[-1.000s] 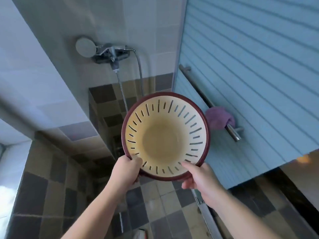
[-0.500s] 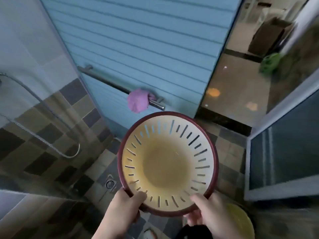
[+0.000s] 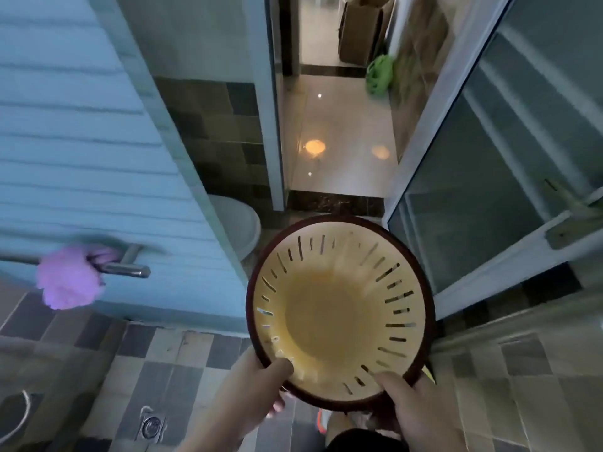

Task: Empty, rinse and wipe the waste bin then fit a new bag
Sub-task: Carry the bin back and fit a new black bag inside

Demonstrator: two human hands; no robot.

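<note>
Far left: a purple bath pouf (image 3: 70, 279) hangs off a metal rail (image 3: 125, 270) fixed to a pale blue slatted door (image 3: 81, 141). Below it the floor (image 3: 169, 363) is checkered tile in grey and beige, with a round metal drain (image 3: 151, 427) set into it near the bottom edge.

Past the door's edge I see part of a white toilet bowl (image 3: 239, 223) against a dark tiled wall.

Centre: the waste bin (image 3: 339, 313) is held up off the floor, mouth toward the camera. Cream inside, dark maroon rim, narrow slots ringing the wall. Nothing lies in it and no bag lines it. I can read no label or writing on it anywhere.

Left hand (image 3: 251, 389) grips the near rim at lower left, thumb hooked over into the bin, fingers curled underneath. Right hand (image 3: 416, 409) grips the near rim at lower right, thumb (image 3: 388, 383) lying on the inner wall; its other fingers are hidden behind the bin.

Beyond the bin an open doorway gives onto a glossy floor with two lamp reflections. Farther in stand a brown cardboard box (image 3: 359, 31) and a green bag (image 3: 380, 75); no print legible on either, both blurred.

Right: a glass door (image 3: 496, 177) in a pale frame, with a metal handle (image 3: 574, 220) at the far right edge.
</note>
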